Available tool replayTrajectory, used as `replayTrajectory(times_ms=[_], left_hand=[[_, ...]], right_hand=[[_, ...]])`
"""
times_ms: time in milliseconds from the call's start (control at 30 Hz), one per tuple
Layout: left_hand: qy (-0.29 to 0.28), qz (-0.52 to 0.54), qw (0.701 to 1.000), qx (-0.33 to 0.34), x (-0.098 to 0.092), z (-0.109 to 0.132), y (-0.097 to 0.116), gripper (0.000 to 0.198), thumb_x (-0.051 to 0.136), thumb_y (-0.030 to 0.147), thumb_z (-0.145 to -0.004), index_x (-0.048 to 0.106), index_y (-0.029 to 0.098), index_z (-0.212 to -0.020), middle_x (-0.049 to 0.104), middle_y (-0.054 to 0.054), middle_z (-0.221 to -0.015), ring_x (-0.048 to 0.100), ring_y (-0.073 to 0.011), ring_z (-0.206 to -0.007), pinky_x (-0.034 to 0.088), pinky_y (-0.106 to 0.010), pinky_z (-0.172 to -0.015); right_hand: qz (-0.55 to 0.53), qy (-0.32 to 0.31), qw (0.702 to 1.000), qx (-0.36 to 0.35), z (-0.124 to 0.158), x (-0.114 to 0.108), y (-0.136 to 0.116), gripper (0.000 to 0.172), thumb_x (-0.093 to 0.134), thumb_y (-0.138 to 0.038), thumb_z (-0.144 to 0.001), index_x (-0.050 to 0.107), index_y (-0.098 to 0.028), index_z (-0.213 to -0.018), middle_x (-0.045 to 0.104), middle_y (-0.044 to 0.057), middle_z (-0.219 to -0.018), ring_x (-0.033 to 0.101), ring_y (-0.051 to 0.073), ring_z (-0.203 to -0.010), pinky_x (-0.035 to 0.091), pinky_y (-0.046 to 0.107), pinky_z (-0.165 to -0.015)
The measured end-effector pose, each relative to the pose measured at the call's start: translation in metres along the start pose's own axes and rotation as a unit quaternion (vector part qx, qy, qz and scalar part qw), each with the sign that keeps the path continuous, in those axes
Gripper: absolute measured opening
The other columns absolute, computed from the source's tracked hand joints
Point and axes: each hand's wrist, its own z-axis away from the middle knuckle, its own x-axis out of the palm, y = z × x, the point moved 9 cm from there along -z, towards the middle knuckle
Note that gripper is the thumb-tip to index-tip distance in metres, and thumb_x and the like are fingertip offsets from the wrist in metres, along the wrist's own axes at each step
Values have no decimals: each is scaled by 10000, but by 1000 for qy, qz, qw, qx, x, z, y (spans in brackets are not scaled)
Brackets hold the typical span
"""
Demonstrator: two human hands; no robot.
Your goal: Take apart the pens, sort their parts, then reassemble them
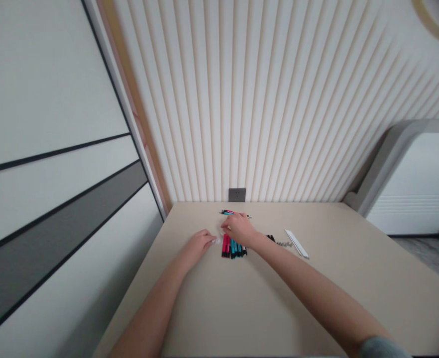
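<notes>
My left hand (200,242) rests low at the table, its fingers pinched together at a few small whitish, see-through pieces (217,240). Whether one of these pieces is between the fingertips is too small to tell. Over the far ends of a row of pen barrels, my right hand (240,228) has its thumb and fingers drawn together, around something I cannot make out. Red barrels (226,247) with black ends lie on the left of that row, and teal barrels (236,249) lie beside them. Behind the right hand are some pens (227,213), partly covered by it.
Right of my right wrist lie small black parts (271,237), a line of small metallic pieces like springs (284,244) and thin white sticks (297,243). The beige table (234,308) meets a ribbed wall with a dark socket (237,194). A pale cabinet (130,258) stands at left.
</notes>
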Motion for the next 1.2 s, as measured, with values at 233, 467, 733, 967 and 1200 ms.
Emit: replayTrajectory(times_ms=[233, 467, 733, 967, 1200], left_hand=[[-4, -17, 999, -29, 1, 0, -1, 248, 478, 158, -913, 720, 160, -967, 623, -56, -907, 580, -181, -884, 439, -277, -857], [-8, -17, 1000, -24, 2, 2, -2, 221, 495, 198, -920, 693, 177, -1016, 616, -60, -940, 584, -192, -916, 434, -278, -868], [2, -24, 1000, -17, 0, 2, 5, 300, 532, 305, -931, 614, 208, -1203, 586, -47, -919, 588, -195, -877, 434, -268, -818], [8, -62, 998, -14, 6, -3, 4, 290, 543, 352, -925, 641, 254, -1180, 578, -38, -902, 584, -196, -877, 426, -272, -813], [2, -85, 996, -17, 6, -5, 7, 248, 527, 368, -934, 707, 235, -1041, 584, -45, -879, 585, -193, -864, 423, -265, -786]], right_hand=[[11, -54, 998, -1, -23, 19, -8, 248, 542, -237, -867, 747, -265, -1003, 731, 77, -1027, 596, 256, -1071, 337, 377, -935], [16, -66, 998, 17, -24, 28, -2, 245, 538, -228, -856, 756, -246, -965, 737, 87, -1002, 621, 252, -1038, 330, 377, -962], [-10, -66, 997, 41, -24, 29, 1, 216, 561, -259, -848, 755, -231, -940, 740, 75, -984, 638, 237, -999, 345, 365, -950], [-45, -68, 994, 72, -26, 22, 6, 225, 560, -258, -841, 748, -221, -959, 733, 79, -1022, 647, 216, -992, 410, 301, -864], [-80, -98, 989, 74, -24, 24, 7, 203, 615, -293, -799, 766, -230, -920, 752, 53, -911, 683, 172, -834, 441, 209, -649]])
